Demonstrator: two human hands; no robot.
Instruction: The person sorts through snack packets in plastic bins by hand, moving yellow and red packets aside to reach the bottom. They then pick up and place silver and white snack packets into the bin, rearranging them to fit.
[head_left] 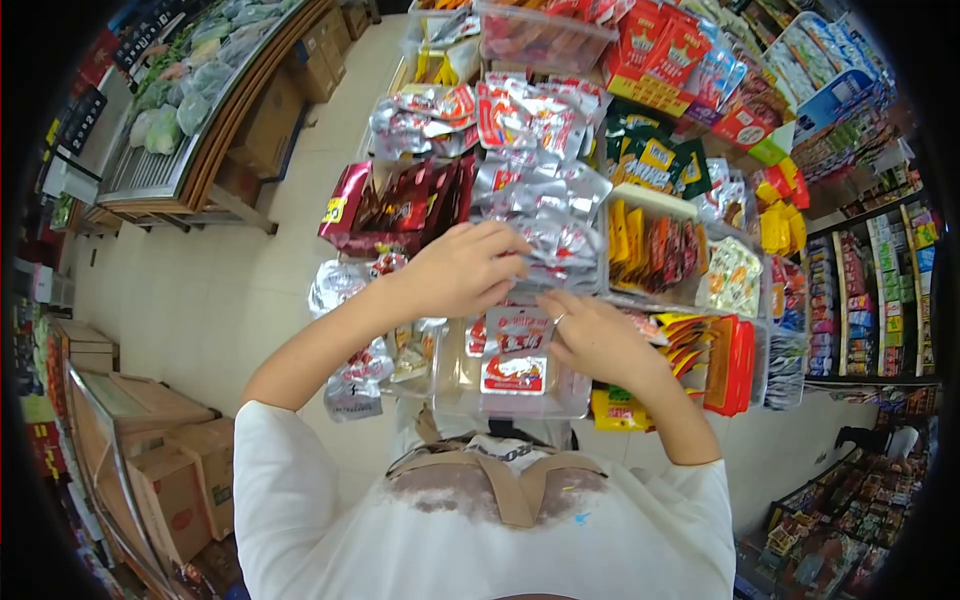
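Observation:
My left hand point(462, 270) rests on a heap of silver snack packets point(548, 205), fingers curled around the packets at the heap's near edge. My right hand point(590, 335) pinches a silver packet with a red label point(518, 330) just above a clear plastic bin point(510, 398) that holds more red-labelled packets. A ring shows on one finger of my right hand. Both hands meet over the near end of the snack display.
Dark red bags point(395, 205) lie left of the heap; a box of yellow and orange packets point(655, 245) sits to the right. A red bin point(728, 365) stands by my right wrist. Cardboard boxes point(165, 470) are at lower left, a produce counter point(185, 110) is at upper left, and stocked shelves point(870, 290) are on the right.

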